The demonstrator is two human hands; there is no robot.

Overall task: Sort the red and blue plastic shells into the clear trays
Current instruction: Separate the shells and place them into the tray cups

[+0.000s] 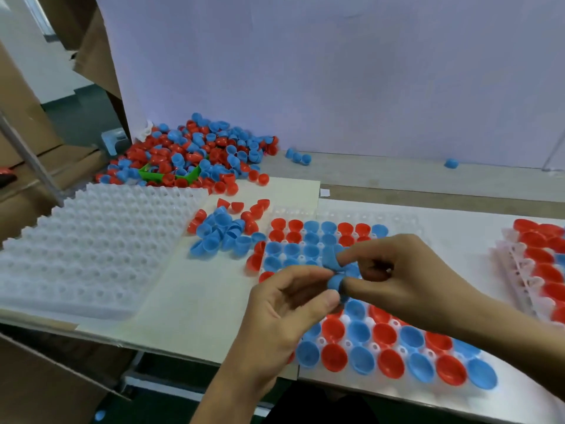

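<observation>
Both hands' fingers (pixel 351 255) pinching blue shells (pixel 334 283) above half-filled clear tray (pixel 406 220)

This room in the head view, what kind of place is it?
Probably a small factory packing bench. A big heap of loose shells lies at the back, stacked empty trays wait on the left, and cardboard cartons stand behind.

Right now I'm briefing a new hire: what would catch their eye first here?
The two hands at centre, the left hand and right hand pinching blue shells over the half-filled clear tray. Behind them at far left, the big red-and-blue shell heap.
</observation>
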